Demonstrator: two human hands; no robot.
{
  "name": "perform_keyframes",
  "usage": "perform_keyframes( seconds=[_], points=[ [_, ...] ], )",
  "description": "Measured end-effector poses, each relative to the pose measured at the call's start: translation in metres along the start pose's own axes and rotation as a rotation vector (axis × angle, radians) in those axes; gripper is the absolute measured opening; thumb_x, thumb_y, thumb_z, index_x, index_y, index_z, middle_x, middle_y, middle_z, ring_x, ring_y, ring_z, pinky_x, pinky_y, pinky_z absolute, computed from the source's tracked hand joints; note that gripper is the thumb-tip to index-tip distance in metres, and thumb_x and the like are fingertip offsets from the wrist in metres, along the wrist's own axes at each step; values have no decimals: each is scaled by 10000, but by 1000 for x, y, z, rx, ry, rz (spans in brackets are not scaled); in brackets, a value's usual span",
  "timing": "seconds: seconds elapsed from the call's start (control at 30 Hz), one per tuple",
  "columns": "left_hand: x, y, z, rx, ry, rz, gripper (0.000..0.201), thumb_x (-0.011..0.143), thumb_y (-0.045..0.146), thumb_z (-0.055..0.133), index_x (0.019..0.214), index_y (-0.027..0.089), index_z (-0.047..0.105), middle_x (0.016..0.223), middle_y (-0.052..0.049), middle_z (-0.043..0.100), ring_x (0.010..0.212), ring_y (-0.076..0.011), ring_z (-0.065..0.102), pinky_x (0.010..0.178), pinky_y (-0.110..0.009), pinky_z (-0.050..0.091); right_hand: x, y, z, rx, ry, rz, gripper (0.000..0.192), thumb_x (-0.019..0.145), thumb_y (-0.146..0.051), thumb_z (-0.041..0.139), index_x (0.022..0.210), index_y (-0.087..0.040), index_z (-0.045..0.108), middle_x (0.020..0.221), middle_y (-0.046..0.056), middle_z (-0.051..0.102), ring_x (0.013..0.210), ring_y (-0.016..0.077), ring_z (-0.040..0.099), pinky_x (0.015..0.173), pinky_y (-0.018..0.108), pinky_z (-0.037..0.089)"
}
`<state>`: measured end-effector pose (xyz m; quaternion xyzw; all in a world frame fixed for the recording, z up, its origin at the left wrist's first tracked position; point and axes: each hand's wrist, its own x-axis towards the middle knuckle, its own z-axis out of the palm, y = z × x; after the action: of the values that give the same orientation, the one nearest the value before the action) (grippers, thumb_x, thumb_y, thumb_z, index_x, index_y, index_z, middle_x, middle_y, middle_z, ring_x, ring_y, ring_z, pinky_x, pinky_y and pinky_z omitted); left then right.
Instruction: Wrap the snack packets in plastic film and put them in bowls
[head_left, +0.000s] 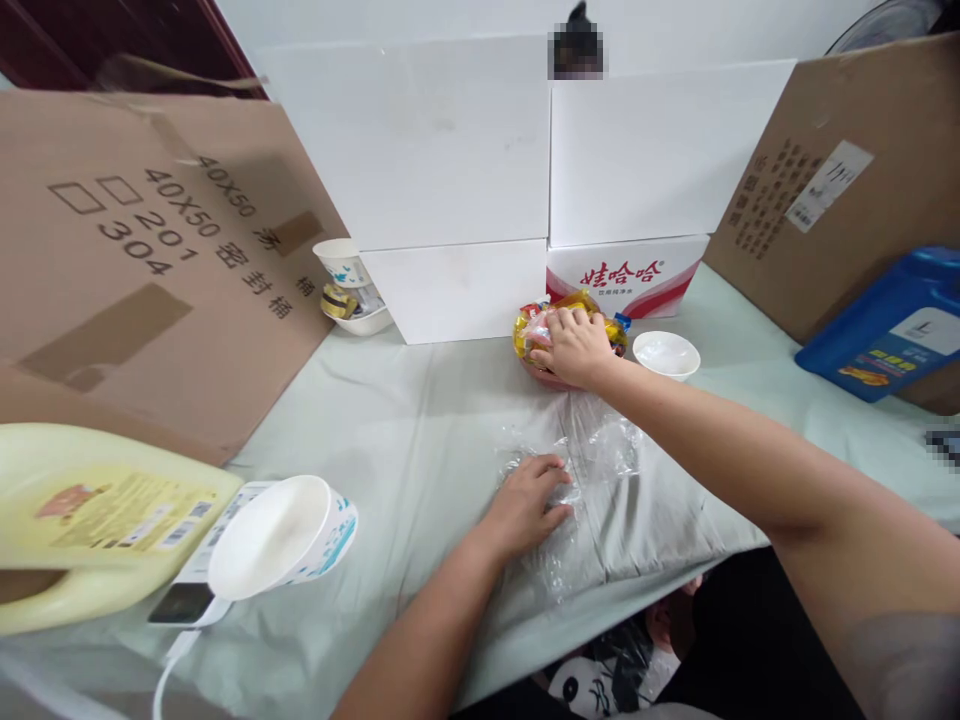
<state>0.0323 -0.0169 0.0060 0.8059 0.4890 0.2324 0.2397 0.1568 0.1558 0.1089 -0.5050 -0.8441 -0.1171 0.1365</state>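
Observation:
My right hand [576, 345] rests on top of a heap of wrapped snacks [529, 325] in shiny yellow, red and blue packets. Its fingers are apart over the packets, beside a pinkish one. The heap fills a reddish bowl [551, 378], mostly hidden by the packets and my hand. Closer to me, my left hand [529, 505] lies with fingers spread on a crumpled clear plastic bag [559, 565], which covers part of the cloth. A small white bowl [666, 355] stands just right of the snack bowl.
White boxes [457, 150] form a wall behind, with cardboard boxes [150, 280] [847, 200] at both sides. A paper cup [285, 535], yellow jug [112, 520] and white cable [166, 670] are left. A blue bottle [892, 325] leans right. Another cup [341, 262] sits above a dish [367, 322].

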Motion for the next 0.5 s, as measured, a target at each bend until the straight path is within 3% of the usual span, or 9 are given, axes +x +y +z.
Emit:
perform_keyframes(
  seconds=[0.1, 0.27, 0.4, 0.5],
  points=[
    [1, 0, 1, 9, 14, 12, 312, 775, 168, 686, 1077, 219, 629, 1279, -93, 572, 1199, -267, 525, 1025, -459, 442, -14, 7, -9, 32, 44, -42, 696, 906, -581, 422, 1387, -78, 435, 1401, 209, 475, 1234, 374, 396, 977, 505, 302],
    [2, -2, 5, 47, 45, 31, 295, 765, 170, 691, 1050, 221, 637, 1238, -95, 585, 1171, -268, 537, 997, -469, 460, -33, 18, -2, 10, -33, -257, 387, 981, -356, 356, 1268, -207, 569, 1397, 119, 514, 1236, 330, 412, 962, 472, 299],
    [2, -1, 5, 52, 40, 40, 272, 779, 172, 680, 1046, 208, 640, 1233, -98, 590, 1152, -267, 547, 988, -457, 469, -32, 23, 4, 43, 9, -241, 339, 967, -283, 387, 1194, -178, 616, 1316, 145, 546, 1106, 304, 477, 877, 414, 335],
    [2, -1, 4, 49, 40, 52, 267, 784, 167, 672, 1046, 205, 639, 1231, -99, 590, 1163, -267, 543, 995, -453, 466, -24, 31, -4, 48, 68, -336, 319, 954, -238, 393, 1143, -158, 638, 1252, 156, 571, 1085, 294, 457, 893, 411, 309]
  ],
)
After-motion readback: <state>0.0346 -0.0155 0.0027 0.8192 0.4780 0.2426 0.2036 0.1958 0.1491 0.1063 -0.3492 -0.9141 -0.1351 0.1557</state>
